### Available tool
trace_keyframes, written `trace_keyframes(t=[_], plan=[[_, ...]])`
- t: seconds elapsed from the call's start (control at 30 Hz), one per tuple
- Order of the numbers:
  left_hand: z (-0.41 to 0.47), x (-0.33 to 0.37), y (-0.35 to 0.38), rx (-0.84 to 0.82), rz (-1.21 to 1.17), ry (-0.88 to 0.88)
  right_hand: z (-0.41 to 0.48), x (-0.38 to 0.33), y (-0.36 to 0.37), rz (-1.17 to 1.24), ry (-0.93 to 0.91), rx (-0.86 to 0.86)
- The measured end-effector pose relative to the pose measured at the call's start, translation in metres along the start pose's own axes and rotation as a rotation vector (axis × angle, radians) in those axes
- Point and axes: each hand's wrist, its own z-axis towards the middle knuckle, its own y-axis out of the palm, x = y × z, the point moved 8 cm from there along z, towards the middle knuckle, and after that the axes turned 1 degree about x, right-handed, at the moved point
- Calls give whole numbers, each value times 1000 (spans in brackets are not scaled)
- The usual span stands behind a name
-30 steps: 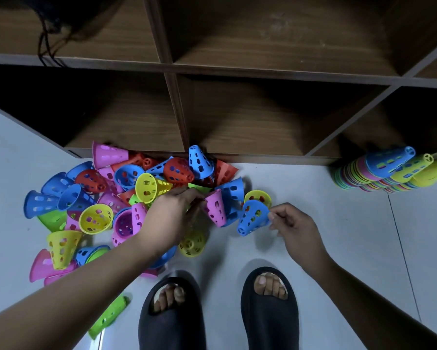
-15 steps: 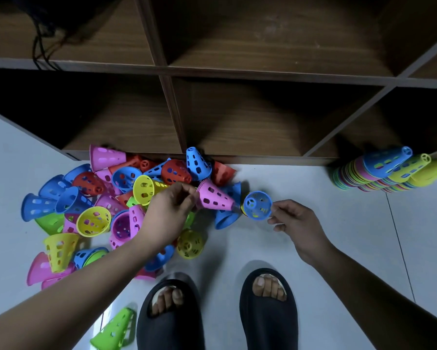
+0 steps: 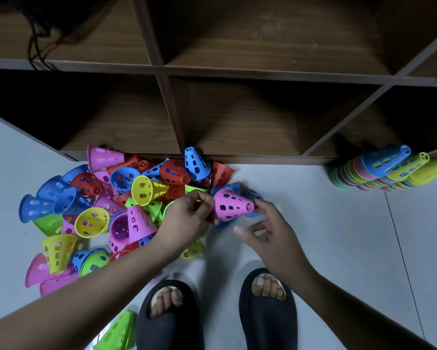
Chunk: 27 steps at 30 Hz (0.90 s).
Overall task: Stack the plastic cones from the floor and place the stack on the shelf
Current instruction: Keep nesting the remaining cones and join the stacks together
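Many perforated plastic cones (image 3: 141, 189) in pink, blue, red, yellow and green lie in a loose pile on the floor in front of the wooden shelf (image 3: 237, 160). My left hand (image 3: 187, 219) pinches the wide rim of a pink cone (image 3: 231, 204) whose tip points right. That tip meets a blue cone (image 3: 254, 197), mostly hidden behind it. My right hand (image 3: 270, 231) holds the blue cone with its fingertips, thumb stretched out apart below. Both cones are just above the floor at the pile's right edge.
Long stacks of nested cones (image 3: 381, 173) lie on the floor at the right, against the shelf's base. My feet in black sandals (image 3: 268, 314) stand below the hands, with a green cone (image 3: 119, 332) beside the left one. Black cords (image 3: 35, 46) hang at the upper left.
My left hand lifted the pink cone out of the pile and carried it right. My right hand turned the blue cone and brought it against the pink cone's tip.
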Motion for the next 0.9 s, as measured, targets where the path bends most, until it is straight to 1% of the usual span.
trace_keyframes(t=[0.07,0.17,0.23,0.37,0.53,0.7,0.8,0.9], plan=[[0,4,9,-16,3,3,1,-16,1,-62,-83,13],[-3,11,18,-31,-26,-4,10,-27,-8,-78,-153,74],[-4,16,23,-60,-64,-19,18,-24,-13,-73,-149,67],[-2,21,34,-116,-44,4,26,-16,-23,-109,-92,83],[8,23,35,-119,-82,28,33,-18,-41,-109,-134,163],[16,25,19,-119,-120,37,40,-27,-56,-222,-227,231],[18,16,12,-126,-216,-31,42,-27,-57,-251,-239,234],[16,8,18,-149,-195,-80,42,-23,-51,-251,-227,204]])
